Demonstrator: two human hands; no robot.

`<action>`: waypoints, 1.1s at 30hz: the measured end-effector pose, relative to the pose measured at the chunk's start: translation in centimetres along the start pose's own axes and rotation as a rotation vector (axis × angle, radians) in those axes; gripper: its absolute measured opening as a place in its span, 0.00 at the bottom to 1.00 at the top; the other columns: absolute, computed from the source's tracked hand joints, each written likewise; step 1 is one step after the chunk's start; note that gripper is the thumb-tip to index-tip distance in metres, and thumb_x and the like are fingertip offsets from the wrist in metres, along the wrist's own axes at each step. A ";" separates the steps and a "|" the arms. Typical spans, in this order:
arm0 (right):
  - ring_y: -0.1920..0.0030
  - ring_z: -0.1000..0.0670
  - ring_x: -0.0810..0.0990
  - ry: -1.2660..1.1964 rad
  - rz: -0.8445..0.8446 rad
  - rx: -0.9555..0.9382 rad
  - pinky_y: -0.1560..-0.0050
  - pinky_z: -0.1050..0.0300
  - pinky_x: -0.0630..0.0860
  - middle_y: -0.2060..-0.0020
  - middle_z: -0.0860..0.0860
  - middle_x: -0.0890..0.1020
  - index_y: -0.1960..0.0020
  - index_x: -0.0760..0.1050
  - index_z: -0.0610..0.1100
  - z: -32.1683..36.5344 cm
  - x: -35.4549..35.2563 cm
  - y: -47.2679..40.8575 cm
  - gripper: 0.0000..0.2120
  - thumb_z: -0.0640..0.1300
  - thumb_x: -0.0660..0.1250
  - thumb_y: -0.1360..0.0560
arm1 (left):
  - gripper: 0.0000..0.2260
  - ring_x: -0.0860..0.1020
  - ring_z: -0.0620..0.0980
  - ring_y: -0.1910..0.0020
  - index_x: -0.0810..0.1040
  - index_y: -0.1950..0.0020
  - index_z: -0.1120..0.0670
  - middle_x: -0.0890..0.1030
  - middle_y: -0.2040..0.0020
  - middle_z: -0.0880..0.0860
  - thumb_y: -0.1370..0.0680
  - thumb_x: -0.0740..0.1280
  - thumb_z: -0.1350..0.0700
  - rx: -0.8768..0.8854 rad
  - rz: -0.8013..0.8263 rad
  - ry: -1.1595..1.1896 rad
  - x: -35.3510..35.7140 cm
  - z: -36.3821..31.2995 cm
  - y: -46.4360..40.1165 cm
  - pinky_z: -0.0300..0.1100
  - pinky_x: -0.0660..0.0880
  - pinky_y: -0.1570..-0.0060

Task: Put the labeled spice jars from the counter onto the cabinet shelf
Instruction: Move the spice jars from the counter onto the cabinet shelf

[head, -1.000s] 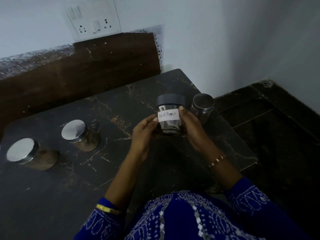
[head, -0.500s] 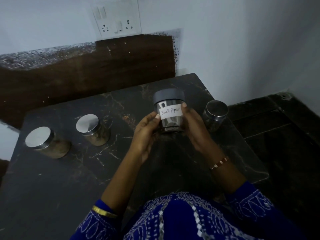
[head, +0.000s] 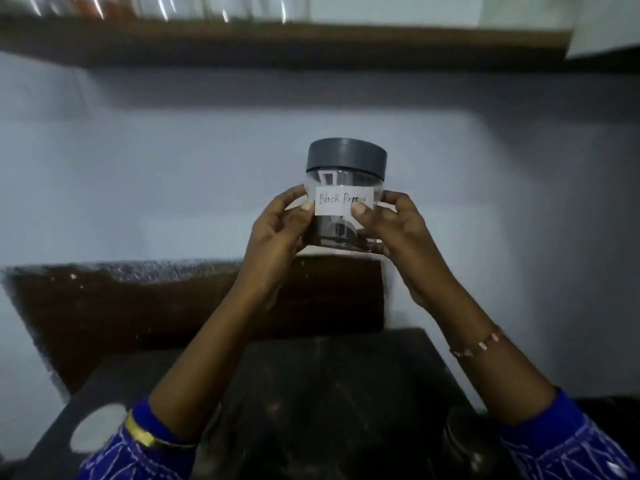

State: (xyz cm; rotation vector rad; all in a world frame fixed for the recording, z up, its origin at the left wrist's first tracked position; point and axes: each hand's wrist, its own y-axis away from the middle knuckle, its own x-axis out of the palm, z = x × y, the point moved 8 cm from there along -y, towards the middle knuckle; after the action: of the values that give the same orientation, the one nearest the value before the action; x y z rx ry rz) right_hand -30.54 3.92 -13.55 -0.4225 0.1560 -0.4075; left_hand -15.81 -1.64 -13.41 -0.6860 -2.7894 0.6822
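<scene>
— What is the left hand [head: 277, 230] doing?
— Its fingers are wrapped around the jar [head: 345, 199], thumb on the white label [head: 343, 200]
— And the right hand [head: 391, 230]?
— It grips the other side. The jar is up in the air, upright, under the brown shelf [head: 277, 36], above the dark counter [head: 329, 393]

Place: we take this for a home kitchen.
Storage: we hold a clear spice jar with grey lid and handwritten "Black Pepper" label [head: 346, 199].
Surfaces: we see a dark marble counter [head: 329, 393], brown backsplash [head: 138, 306], wooden shelf [head: 277, 39] overhead.
</scene>
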 end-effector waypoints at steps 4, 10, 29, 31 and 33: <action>0.47 0.51 0.81 0.025 -0.001 -0.186 0.51 0.61 0.80 0.39 0.48 0.78 0.35 0.66 0.45 7.5 -0.3 -4.4 0.24 0.53 0.66 0.27 | 0.17 0.77 0.51 0.41 0.69 0.33 0.55 0.76 0.37 0.55 0.21 0.59 0.54 0.251 -0.065 -0.153 0.3 -7.6 -4.6 0.47 0.77 0.43; 0.47 0.49 0.82 0.009 0.003 -0.348 0.45 0.51 0.79 0.45 0.46 0.81 0.34 0.68 0.42 16.2 -0.7 -10.2 0.24 0.51 0.67 0.26 | 0.17 0.77 0.53 0.41 0.69 0.33 0.58 0.76 0.38 0.58 0.20 0.58 0.54 0.436 -0.128 -0.134 1.1 -14.7 -10.6 0.49 0.77 0.43; 0.44 0.45 0.78 0.485 -0.092 -0.434 0.50 0.63 0.71 0.42 0.44 0.79 0.35 0.69 0.41 18.4 -2.3 -24.4 0.21 0.51 0.64 0.24 | 0.20 0.78 0.55 0.44 0.66 0.31 0.56 0.79 0.42 0.59 0.22 0.62 0.53 0.408 -0.045 -0.687 3.3 -16.6 -25.3 0.45 0.73 0.45; 0.39 0.42 0.75 0.648 -0.143 -0.393 0.50 0.59 0.68 0.39 0.41 0.77 0.35 0.70 0.38 18.0 -2.5 -25.6 0.21 0.51 0.62 0.22 | 0.23 0.77 0.54 0.43 0.65 0.30 0.56 0.78 0.41 0.58 0.24 0.66 0.54 0.403 -0.087 -0.775 3.0 -16.2 -26.5 0.42 0.72 0.48; 0.41 0.40 0.75 0.798 -0.198 -0.366 0.53 0.58 0.67 0.41 0.39 0.78 0.40 0.73 0.34 17.6 -2.5 -26.6 0.20 0.50 0.63 0.23 | 0.26 0.77 0.53 0.45 0.66 0.31 0.55 0.79 0.42 0.57 0.27 0.69 0.57 0.396 -0.159 -0.878 2.6 -15.9 -27.7 0.40 0.70 0.52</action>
State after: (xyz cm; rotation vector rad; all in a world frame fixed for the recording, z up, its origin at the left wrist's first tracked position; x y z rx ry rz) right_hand -38.04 -10.75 13.86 -0.6196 0.9806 -0.7332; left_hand -24.44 -15.99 13.86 -0.0661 -3.1851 1.7820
